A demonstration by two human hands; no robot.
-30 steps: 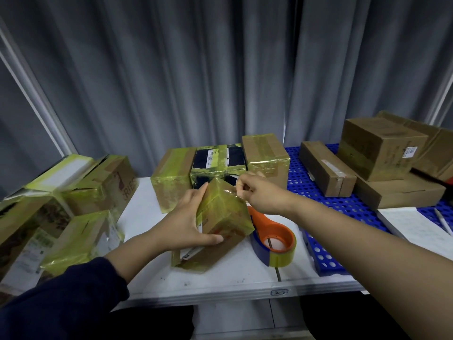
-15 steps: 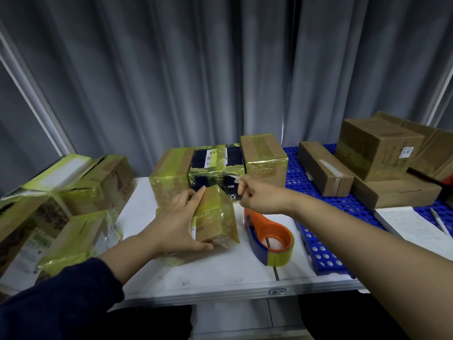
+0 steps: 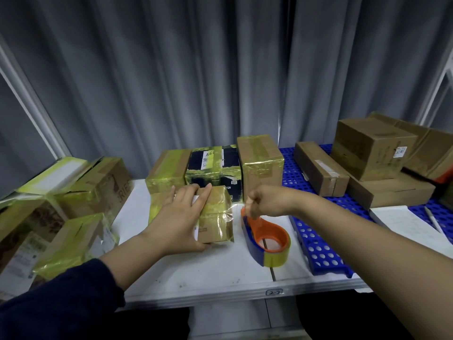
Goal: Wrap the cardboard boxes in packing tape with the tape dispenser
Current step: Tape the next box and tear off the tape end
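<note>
A small cardboard box, partly covered in yellowish clear tape, lies flat on the white table. My left hand lies over its top and left side, thumb at the near edge, fingers fairly straight. My right hand hovers just right of the box, fingertips pinching the loose end of the clear tape. The tape runs from the box's right edge toward the orange and blue tape dispenser, which stands on the table directly under that hand.
Three taped boxes stand in a row behind the small box. More taped boxes crowd the left side. Plain brown boxes sit on a blue perforated pallet at right, beside a white pad and pen.
The small box has been lowered from a tilted, lifted pose to lie flat on the table. My right hand dropped toward the dispenser, still pinching the tape.
</note>
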